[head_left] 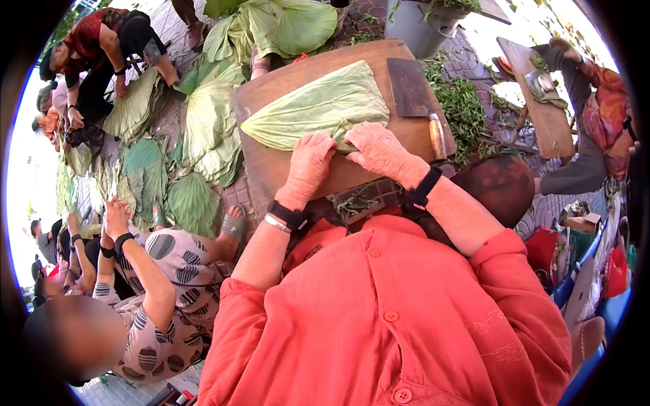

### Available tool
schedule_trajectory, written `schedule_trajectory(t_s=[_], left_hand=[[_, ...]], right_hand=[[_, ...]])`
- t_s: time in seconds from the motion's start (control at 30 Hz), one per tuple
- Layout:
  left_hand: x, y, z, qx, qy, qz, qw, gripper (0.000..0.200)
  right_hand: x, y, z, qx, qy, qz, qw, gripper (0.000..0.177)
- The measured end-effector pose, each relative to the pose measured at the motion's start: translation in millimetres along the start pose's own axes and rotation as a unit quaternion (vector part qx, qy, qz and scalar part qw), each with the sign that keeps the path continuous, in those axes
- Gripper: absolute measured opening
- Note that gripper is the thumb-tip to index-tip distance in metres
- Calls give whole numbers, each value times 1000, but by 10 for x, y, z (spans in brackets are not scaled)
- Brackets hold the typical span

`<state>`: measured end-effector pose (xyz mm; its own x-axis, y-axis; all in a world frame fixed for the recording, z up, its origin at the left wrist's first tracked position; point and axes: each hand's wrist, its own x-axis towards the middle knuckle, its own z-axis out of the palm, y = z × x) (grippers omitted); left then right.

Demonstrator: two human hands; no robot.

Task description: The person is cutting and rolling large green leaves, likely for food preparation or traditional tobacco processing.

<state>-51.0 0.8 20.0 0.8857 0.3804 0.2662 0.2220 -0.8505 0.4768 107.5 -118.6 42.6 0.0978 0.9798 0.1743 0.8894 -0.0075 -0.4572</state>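
Note:
A folded pale-green lotus leaf lies across a brown wooden board, its pointed end to the left. My left hand grips the leaf's near edge with bent fingers. Close beside it, my right hand has its fingers curled onto the same edge, near the right end. Between the two hands the edge looks bunched or turned over. A cleaver with a dark, broad blade and a wooden handle rests at the board's right side, apart from my hands.
Large lotus leaves are spread over the paving to the left and beyond the board. Cut green pieces lie on the ground at right, below a grey bucket. Other people sit close by on both sides; another wooden board stands at right.

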Motion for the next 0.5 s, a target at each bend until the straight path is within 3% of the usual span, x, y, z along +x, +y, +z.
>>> schedule_trajectory(t_s=[0.1,0.2,0.3,0.4,0.5], left_hand=[[-1,3,-20,1,14,14,1000,17],[-40,126,-105,43,128,27,991,16],[-62,79,-87,44,88,52,994,15],[-38,-13,-3,26,28,-10,999,15],[34,-67,36,19,26,-18,999,12]], right_hand=[[43,110,101,21,-25,30,999,19],[109,156,72,82,-63,77,992,15],[147,227,96,109,-78,89,987,14],[183,267,124,119,-87,96,984,16],[176,256,130,124,-65,116,983,16]])
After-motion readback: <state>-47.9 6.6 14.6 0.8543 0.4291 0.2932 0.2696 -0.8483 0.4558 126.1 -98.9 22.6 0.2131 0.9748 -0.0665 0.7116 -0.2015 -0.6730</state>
